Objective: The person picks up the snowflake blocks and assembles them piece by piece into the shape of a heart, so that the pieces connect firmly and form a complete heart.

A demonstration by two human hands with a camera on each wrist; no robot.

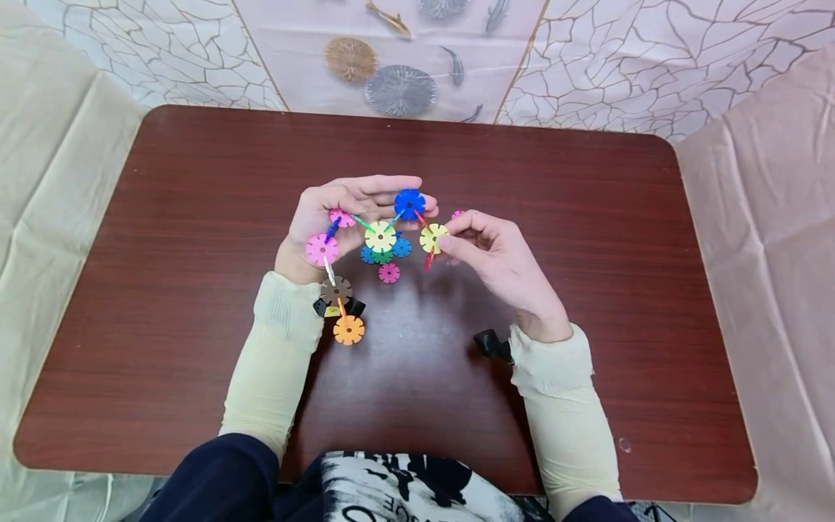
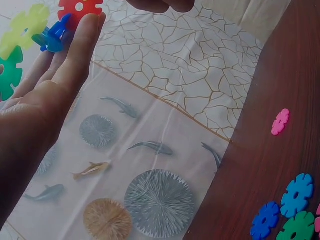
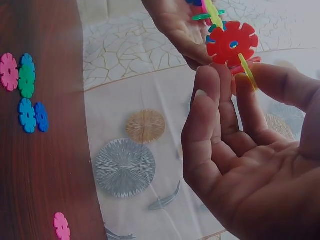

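Note:
A chain of notched plastic snowflake discs hangs across my left hand (image 1: 355,199), whose fingers are mostly straight. It includes an orange disc (image 1: 349,330), a brown disc (image 1: 335,291), a pink disc (image 1: 322,249), a pale yellow disc (image 1: 380,236) and a dark blue disc (image 1: 409,204) near the left fingertips. Between thumb and index finger, my right hand (image 1: 499,254) pinches a yellow disc (image 3: 247,72) at the chain's right end. In the right wrist view a red disc (image 3: 233,44) joins that yellow one. The left wrist view shows a straight finger touching a red disc (image 2: 80,7).
On the brown table (image 1: 196,254), below the chain, lie several loose discs, among them a green disc (image 3: 27,82) and a light blue disc (image 2: 297,196). A single pink disc (image 2: 280,122) lies farther off. Patterned cloth (image 1: 313,87) borders the table's far edge.

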